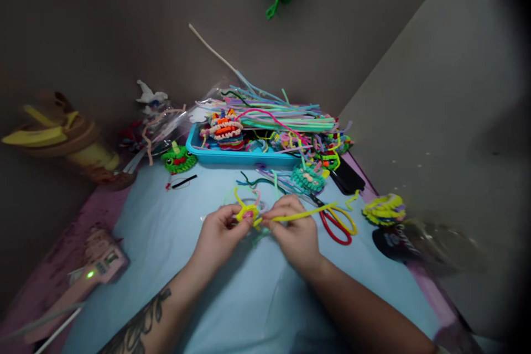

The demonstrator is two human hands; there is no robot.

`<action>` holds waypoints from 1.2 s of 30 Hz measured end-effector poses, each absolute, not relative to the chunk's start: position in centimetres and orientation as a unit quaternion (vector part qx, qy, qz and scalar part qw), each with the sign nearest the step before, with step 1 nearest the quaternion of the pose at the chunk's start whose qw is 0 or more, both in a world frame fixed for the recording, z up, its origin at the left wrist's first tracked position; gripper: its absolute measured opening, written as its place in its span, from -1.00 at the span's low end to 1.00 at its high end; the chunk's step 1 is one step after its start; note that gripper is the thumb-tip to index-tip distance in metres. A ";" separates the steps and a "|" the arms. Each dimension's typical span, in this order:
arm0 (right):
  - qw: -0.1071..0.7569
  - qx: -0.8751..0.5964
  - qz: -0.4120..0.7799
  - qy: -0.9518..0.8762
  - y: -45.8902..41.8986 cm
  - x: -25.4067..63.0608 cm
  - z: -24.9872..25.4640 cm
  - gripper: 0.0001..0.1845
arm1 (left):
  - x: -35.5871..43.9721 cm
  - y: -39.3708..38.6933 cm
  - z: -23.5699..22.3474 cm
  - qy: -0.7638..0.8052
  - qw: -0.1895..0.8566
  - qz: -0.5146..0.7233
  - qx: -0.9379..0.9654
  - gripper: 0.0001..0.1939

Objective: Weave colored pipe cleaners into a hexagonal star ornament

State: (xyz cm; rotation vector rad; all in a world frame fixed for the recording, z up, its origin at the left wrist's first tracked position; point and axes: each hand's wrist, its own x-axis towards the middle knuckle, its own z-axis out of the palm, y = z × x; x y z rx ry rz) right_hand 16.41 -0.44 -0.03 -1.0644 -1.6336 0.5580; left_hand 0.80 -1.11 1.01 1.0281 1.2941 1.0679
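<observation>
In the centre of the frame, my left hand (222,232) is pinching a small yellow-and-pink piece of fuzzy wire (248,212), and my right hand (296,238) grips a long yellow fuzzy wire (309,213).

Craft corner, pipe cleaners (286,116), scissors (318,201)

Bare hands (219,235), bare forearms (357,298), leafy tattoo (139,325) on left
</observation>
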 end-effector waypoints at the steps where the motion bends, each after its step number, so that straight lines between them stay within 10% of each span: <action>1: 0.532 -0.469 0.250 -0.659 -0.2 16.6 0.2 -0.92 | 0.8 -1.1 1.0 0.545 0.560 0.447 0.436 -0.81; 36: 0.463 -0.467 0.523 -0.543 1.0 17.4 -0.7 -0.92 | 0.5 -1.2 0.8 0.469 0.637 0.405 0.458 -0.67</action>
